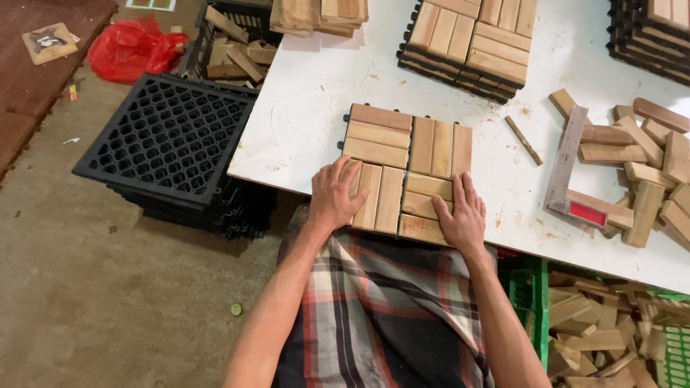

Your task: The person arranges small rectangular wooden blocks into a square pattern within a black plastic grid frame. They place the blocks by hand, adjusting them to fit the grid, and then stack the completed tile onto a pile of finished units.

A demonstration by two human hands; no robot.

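Hands, left (335, 195) and right (460, 215), lie open, seemingly flat, on the wooden tile's (404, 169) near edge.

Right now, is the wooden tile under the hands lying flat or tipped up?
Flat: the wooden tile lies slats-up on the white table, both hands pressed on its near edge.

both bare forearms reach forward from the body, angled slightly inward; the left hand (336, 195) lies palm down with fingers spread, the right hand (462, 215) lies flat beside it, fingers together pointing forward, the two hands apart
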